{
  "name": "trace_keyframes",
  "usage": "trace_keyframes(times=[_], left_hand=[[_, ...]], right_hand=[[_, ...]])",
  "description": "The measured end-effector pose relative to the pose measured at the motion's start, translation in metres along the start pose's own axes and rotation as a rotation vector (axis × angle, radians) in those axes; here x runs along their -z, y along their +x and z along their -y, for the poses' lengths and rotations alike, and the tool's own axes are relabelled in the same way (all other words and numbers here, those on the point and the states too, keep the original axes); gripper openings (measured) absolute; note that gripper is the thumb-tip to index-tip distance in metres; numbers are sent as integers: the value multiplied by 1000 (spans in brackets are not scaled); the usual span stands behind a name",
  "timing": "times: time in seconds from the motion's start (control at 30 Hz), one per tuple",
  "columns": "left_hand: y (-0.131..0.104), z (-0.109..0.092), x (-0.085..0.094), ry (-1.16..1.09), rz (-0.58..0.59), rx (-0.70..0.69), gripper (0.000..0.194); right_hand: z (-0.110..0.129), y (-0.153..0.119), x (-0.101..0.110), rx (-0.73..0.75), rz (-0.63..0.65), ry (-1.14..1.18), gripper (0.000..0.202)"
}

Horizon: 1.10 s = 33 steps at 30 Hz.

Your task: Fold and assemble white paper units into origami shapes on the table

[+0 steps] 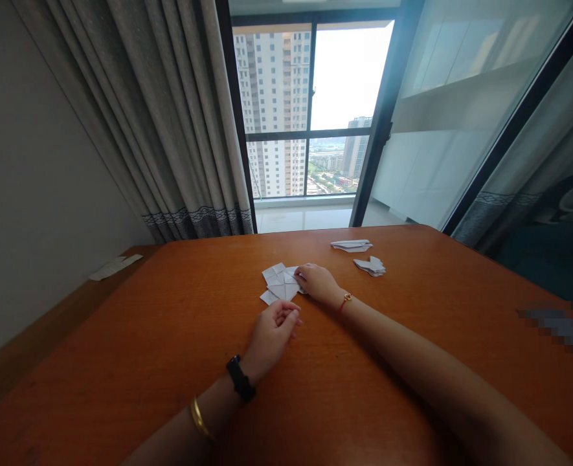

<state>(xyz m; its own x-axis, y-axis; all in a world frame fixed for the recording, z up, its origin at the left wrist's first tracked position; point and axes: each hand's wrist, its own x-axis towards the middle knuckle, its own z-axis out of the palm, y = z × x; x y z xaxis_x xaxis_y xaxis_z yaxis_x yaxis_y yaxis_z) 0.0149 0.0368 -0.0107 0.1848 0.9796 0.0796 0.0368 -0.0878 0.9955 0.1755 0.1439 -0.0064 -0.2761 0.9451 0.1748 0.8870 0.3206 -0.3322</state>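
Note:
Several white folded paper pieces (283,287) form a flat star-like cluster on the table, with creases meeting near its middle. At the cluster's right side, my right hand (316,282) is closed with its fingertips on a folded paper piece, which it partly covers. My left hand (275,329) is just in front of the cluster, its fingers loosely bent and a little apart. I see nothing held in it. Farther right lie a long narrow folded paper (351,245) and a small stack of folded papers (371,266).
The orange-brown wooden table (179,336) spans the view. Pale paper strips (115,266) lie on a ledge at the left. A grey curtain (189,116) and a window (310,134) stand beyond the table. A blurred patch (562,330) covers something at the right edge.

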Motion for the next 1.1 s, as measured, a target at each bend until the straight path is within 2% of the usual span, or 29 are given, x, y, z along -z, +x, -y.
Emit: trace_keyframes(times=[0.1, 0.23, 0.37, 0.47, 0.57, 0.7, 0.8, 0.9, 0.97, 1.1], left_hand=[[1, 1, 0, -4, -7, 3, 23], [3, -1, 3, -12, -25, 6, 25], [5, -2, 6, -8, -46, 17, 28], [7, -2, 8, -19, -62, 7, 29], [8, -4, 8, -88, -126, -1, 35], [8, -9, 7, -190, -221, 24, 50], [6, -12, 6, -248, -171, 88, 55], [6, -13, 8, -356, -78, 173, 46], [9, -13, 12, -482, -151, 240, 36], [18, -11, 23, -629, -406, 277, 20]], right_hand=[[7, -3, -1, -58, -48, 16, 44], [22, 7, -10, -165, -43, 68, 56], [32, 21, -13, -274, -31, 197, 43], [33, 19, -3, -307, -90, 343, 26], [29, 4, 14, -270, -135, 552, 23], [27, -24, 37, -154, -79, 833, 32], [32, -38, 42, -94, -19, 940, 37], [35, -37, 38, -68, 47, 924, 41], [31, -28, 35, -88, 40, 853, 44], [7, 5, 29, -208, -112, 635, 40]])
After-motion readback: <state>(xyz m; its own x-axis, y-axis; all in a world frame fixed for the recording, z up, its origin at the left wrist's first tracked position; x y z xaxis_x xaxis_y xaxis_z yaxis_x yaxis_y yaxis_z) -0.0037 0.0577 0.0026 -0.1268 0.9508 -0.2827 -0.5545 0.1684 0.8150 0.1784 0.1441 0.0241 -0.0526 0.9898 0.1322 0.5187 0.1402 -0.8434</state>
